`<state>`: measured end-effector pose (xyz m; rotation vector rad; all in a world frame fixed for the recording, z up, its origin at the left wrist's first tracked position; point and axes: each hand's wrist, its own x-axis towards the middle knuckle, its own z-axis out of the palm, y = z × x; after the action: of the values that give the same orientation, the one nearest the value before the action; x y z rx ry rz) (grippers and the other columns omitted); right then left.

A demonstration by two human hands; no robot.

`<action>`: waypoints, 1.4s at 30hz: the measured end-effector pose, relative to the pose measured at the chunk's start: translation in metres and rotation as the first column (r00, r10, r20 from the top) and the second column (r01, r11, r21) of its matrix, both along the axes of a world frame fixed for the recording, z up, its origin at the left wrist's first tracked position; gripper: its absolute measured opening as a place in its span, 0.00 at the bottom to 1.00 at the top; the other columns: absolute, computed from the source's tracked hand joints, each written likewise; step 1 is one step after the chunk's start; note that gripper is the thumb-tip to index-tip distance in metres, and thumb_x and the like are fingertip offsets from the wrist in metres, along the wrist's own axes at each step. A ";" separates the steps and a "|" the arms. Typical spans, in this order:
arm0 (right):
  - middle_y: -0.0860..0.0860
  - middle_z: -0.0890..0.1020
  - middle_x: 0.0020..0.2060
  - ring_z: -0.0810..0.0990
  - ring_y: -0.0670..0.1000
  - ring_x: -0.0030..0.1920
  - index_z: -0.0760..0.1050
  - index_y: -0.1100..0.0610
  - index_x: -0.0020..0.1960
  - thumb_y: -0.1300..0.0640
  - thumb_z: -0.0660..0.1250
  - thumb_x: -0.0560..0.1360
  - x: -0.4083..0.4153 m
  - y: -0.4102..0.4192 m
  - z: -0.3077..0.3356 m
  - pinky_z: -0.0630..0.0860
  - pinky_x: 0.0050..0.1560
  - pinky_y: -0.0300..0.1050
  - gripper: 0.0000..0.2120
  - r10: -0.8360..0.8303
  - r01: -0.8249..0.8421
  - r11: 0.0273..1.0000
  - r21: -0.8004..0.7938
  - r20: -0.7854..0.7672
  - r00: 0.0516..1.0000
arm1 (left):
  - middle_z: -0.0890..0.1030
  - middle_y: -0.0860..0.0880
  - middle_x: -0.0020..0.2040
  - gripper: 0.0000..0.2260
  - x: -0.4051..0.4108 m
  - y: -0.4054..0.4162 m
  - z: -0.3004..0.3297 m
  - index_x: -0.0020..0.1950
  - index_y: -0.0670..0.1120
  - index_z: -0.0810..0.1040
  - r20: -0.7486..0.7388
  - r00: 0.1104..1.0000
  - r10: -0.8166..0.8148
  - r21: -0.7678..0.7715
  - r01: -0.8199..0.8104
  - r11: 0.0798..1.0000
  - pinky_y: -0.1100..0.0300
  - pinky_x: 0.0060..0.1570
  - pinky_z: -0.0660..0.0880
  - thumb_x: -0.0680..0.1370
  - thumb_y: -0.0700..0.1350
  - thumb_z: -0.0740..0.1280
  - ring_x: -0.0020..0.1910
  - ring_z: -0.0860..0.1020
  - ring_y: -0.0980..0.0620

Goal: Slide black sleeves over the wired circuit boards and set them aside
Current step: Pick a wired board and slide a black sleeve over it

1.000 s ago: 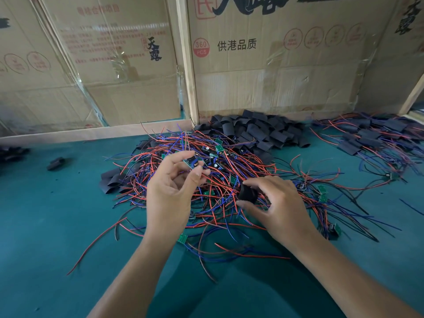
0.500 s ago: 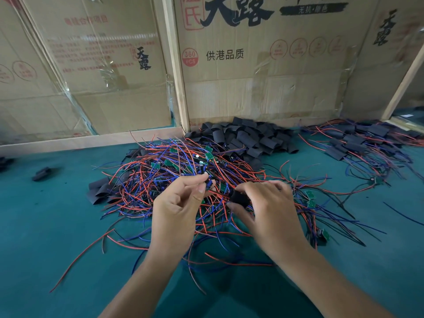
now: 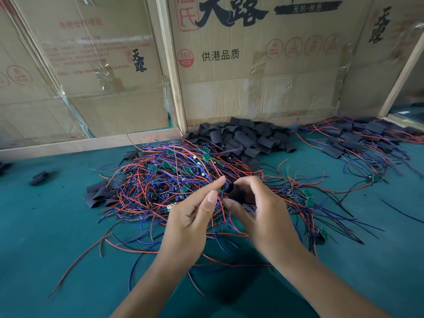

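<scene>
My left hand (image 3: 191,221) pinches a small wired circuit board (image 3: 223,187) between thumb and forefinger, right at the mouth of a black sleeve (image 3: 236,192). My right hand (image 3: 263,212) grips that sleeve with its open end turned toward the board. Both hands hover over a tangled pile of red and blue wired boards (image 3: 174,180) on the green table (image 3: 46,226). A heap of loose black sleeves (image 3: 247,138) lies behind it against the cardboard wall. Sleeved boards (image 3: 358,143) are piled at the far right.
Cardboard boxes (image 3: 252,65) and wooden posts (image 3: 172,65) wall off the back. A few flat sleeves (image 3: 96,193) lie at the pile's left edge, and a stray one (image 3: 39,177) sits far left. Loose wires trail across the green surface in front.
Both hands have come together: the left hand brought the board from the pile over to the sleeve in the right hand, and the gap between them has closed.
</scene>
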<state>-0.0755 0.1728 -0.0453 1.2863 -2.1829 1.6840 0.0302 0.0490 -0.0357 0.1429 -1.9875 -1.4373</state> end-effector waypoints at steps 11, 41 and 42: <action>0.45 0.82 0.46 0.80 0.44 0.46 0.78 0.54 0.56 0.52 0.73 0.76 -0.005 0.004 0.003 0.75 0.47 0.37 0.12 -0.067 0.065 0.998 -0.014 -0.150 0.986 | 0.77 0.60 0.68 0.17 -0.001 0.000 -0.003 0.70 0.62 0.75 0.038 0.992 -0.120 -0.010 0.120 0.993 0.64 0.69 0.67 0.83 0.61 0.58 0.71 0.72 0.57; 0.50 0.81 0.49 0.80 0.50 0.46 0.76 0.56 0.59 0.64 0.74 0.70 -0.015 0.005 -0.007 0.76 0.47 0.46 0.19 -0.106 0.115 0.993 0.009 -0.333 0.937 | 0.74 0.48 0.47 0.23 -0.005 -0.003 -0.020 0.67 0.60 0.77 0.159 0.987 -0.012 -0.035 0.018 0.999 0.50 0.52 0.67 0.81 0.69 0.54 0.47 0.70 0.50; 0.50 0.81 0.49 0.80 0.51 0.46 0.76 0.56 0.60 0.65 0.74 0.70 -0.016 0.006 -0.008 0.75 0.47 0.46 0.20 -0.113 0.127 0.992 0.019 -0.347 0.931 | 0.74 0.48 0.47 0.23 -0.006 -0.004 -0.021 0.68 0.59 0.77 0.157 0.988 -0.008 -0.041 0.014 0.999 0.49 0.52 0.67 0.81 0.69 0.54 0.47 0.70 0.51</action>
<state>-0.0912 0.1788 -0.0533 1.3117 -2.0481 1.2623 0.0243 0.0453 -0.0564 0.2330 -2.1471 -1.4278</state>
